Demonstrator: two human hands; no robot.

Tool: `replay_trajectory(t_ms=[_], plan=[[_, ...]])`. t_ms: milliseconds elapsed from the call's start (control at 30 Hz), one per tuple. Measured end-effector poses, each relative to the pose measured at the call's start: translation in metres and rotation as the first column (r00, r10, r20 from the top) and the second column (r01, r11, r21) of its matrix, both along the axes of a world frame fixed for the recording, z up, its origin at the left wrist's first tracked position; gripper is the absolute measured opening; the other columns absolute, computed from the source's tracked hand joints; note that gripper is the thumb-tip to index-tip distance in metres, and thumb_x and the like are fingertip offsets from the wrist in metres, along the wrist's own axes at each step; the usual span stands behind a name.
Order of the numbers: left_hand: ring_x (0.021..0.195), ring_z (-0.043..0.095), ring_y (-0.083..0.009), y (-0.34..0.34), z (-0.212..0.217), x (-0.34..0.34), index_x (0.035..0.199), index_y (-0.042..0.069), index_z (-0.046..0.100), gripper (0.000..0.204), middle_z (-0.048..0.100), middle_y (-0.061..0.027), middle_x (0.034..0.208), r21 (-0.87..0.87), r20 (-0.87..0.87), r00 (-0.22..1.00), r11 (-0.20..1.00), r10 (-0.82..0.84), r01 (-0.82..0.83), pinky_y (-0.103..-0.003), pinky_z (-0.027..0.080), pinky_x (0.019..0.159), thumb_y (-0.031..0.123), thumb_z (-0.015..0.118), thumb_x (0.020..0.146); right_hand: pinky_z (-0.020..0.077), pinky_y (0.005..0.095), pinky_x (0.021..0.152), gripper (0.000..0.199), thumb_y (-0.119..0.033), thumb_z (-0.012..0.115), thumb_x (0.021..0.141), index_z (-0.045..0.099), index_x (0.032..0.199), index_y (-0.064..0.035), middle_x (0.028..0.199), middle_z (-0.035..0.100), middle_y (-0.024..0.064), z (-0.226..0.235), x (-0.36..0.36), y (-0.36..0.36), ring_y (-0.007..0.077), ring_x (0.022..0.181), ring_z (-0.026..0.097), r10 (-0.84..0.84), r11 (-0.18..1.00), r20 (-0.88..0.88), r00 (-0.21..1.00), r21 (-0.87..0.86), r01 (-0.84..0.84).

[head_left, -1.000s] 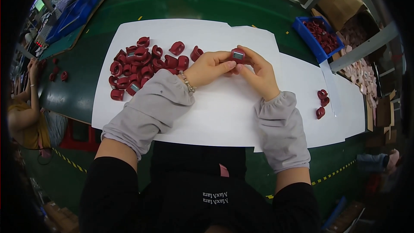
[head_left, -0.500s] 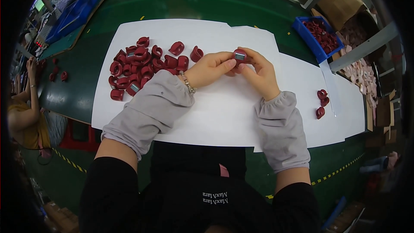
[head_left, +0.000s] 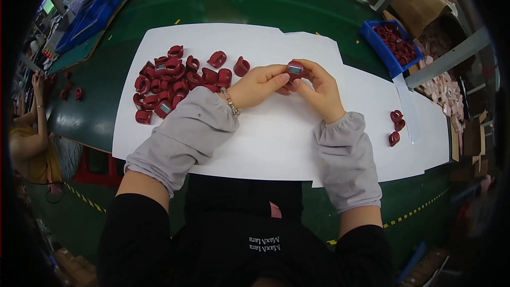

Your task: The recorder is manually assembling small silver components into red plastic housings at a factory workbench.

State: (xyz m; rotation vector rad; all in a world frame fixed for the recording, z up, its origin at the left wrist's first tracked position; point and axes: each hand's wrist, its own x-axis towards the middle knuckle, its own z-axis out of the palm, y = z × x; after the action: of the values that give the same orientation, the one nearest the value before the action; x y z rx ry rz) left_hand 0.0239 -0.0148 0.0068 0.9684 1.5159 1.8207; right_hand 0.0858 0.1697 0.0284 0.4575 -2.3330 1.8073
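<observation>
**Small red part held between both hands, above the white sheet**

Your left hand [head_left: 260, 84] and right hand [head_left: 319, 89] meet over the middle of the desk [head_left: 223, 0], and both are closed on one small red plastic part [head_left: 294, 69], pinched at the fingertips with its little grey window facing up at you. It looks light and rigid, a moulded shell rather than anything soft, so a fingertip pinch on its two sides should be enough; judge the glossy surface as somewhat slippery, and keep your pads off the grey window, which is probably the most delicate spot.

Under your hands lies white paper [head_left: 265, 143] spread flat on the green desk, smooth and bare just there. To your left a loose pile of red parts [head_left: 170, 82] of the same kind sits on the paper, close to your left sleeve. To your right, three finished-looking red parts [head_left: 396, 125] lie well apart from the pile, and farther off a blue bin [head_left: 390, 48] holds more. Another person's arm [head_left: 37, 101] works at the far left edge of the desk.
</observation>
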Motion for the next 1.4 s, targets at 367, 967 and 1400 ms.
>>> replay_trajectory(t_ms=[367, 967, 1400], plan=[[0.102, 0.059, -0.0189, -0.001, 0.002, 0.000, 0.128, -0.002, 0.044, 0.036, 0.057, -0.0101, 0.113, -0.025, 0.014, 1.000, 1.000, -0.002, 0.003, -0.031, 0.048, 0.091, 0.019, 0.038, 0.100, 0.0404, 0.0333, 0.098, 0.039, -0.005, 0.057, 0.086, 0.048, 0.123, 0.0015, 0.116, 0.055, 0.0097, -0.003, -0.001, 0.002, 0.0184, 0.109, 0.053, 0.056, 0.997, 0.023, 0.998, -0.063, -0.054], [0.103, 0.059, -0.0190, 0.000, 0.001, 0.003, 0.128, -0.001, 0.044, 0.037, 0.056, -0.0102, 0.114, 0.021, 0.049, 0.999, 1.000, -0.019, 0.018, -0.032, 0.048, 0.092, 0.022, 0.038, 0.100, 0.0416, 0.0330, 0.096, 0.038, -0.006, 0.059, 0.083, 0.051, 0.119, 0.0002, 0.113, 0.057, 0.0095, 0.004, 0.003, 0.002, 0.0189, 0.105, 0.055, -0.023, 0.996, -0.038, 0.999, 0.089, 0.026], [0.103, 0.059, -0.0195, 0.000, 0.001, 0.002, 0.128, -0.002, 0.044, 0.039, 0.057, -0.0105, 0.113, 0.023, 0.047, 0.998, 0.999, -0.051, 0.049, -0.032, 0.048, 0.092, 0.025, 0.039, 0.100, 0.0417, 0.0330, 0.095, 0.038, -0.007, 0.059, 0.082, 0.051, 0.118, 0.0009, 0.112, 0.058, 0.0101, 0.006, 0.003, 0.003, 0.0193, 0.103, 0.056, -0.013, 0.990, -0.066, 0.998, 0.136, 0.022]])
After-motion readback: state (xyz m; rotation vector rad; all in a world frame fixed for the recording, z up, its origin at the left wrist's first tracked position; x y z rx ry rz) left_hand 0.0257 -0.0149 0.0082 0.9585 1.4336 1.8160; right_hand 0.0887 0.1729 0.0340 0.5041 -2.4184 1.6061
